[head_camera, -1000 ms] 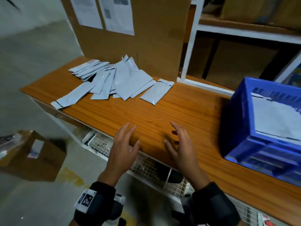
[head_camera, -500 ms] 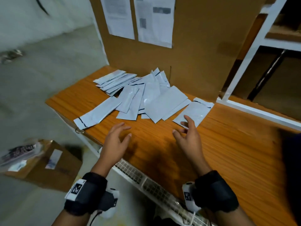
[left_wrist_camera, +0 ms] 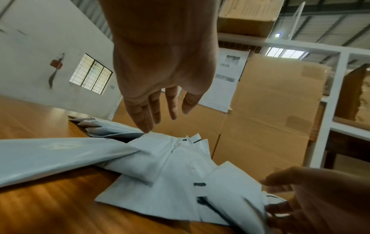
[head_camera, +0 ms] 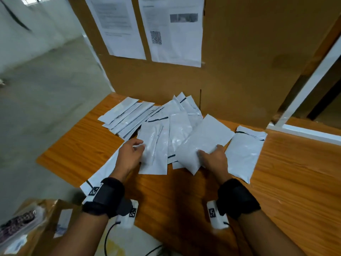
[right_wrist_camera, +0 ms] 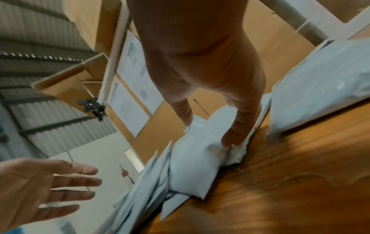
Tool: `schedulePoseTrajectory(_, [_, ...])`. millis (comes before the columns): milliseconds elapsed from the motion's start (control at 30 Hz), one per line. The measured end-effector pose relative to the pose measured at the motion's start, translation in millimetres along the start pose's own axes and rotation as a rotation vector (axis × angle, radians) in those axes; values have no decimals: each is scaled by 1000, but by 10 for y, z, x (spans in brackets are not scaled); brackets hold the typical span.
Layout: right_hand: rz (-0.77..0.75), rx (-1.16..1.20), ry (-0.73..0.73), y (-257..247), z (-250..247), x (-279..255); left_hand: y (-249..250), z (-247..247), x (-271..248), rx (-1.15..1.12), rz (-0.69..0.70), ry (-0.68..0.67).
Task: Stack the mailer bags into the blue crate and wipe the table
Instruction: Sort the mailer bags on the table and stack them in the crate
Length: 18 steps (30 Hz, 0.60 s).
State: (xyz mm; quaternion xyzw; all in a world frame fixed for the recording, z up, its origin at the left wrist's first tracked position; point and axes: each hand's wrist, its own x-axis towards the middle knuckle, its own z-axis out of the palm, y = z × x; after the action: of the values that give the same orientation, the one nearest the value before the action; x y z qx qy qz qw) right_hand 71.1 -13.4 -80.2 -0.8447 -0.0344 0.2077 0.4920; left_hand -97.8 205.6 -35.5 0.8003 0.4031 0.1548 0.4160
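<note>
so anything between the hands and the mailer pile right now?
Nothing visible. The right hand already grips a grey plastic mailer bag at its near edge. The left hand, fingers straight, sits at the pile's left side on another bag. The blue crate is out of view, so that path can't be judged.

Warehouse: white racking (head_camera: 304, 93), cardboard cartons (left_wrist_camera: 248, 15), corrugated roof (right_wrist_camera: 40, 39).

My head view is evenly lit from above — soft glare on the glossy mailer bags (head_camera: 155, 139), dark hand shadows on the wooden table (head_camera: 287, 174) toward me from the bags. Beyond the table's left end, the floor smears with motion blur. Both wrist views bend straight lines at their edges; the window (left_wrist_camera: 91, 74) glows pale — the table grain streaks, unfocused.
</note>
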Motion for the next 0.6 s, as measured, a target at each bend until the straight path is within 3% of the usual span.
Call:
schedulePoseTrajectory(167, [80, -56, 81, -39, 166, 37, -180, 2, 722, 377, -101, -262])
schedulePoseTrajectory(300, [117, -51, 152, -75, 250, 33, -273, -5, 1062, 425, -55, -350])
schedulePoseTrajectory(600, [80, 164, 358, -167, 237, -286, -7, -206, 1203, 353, 112, -319])
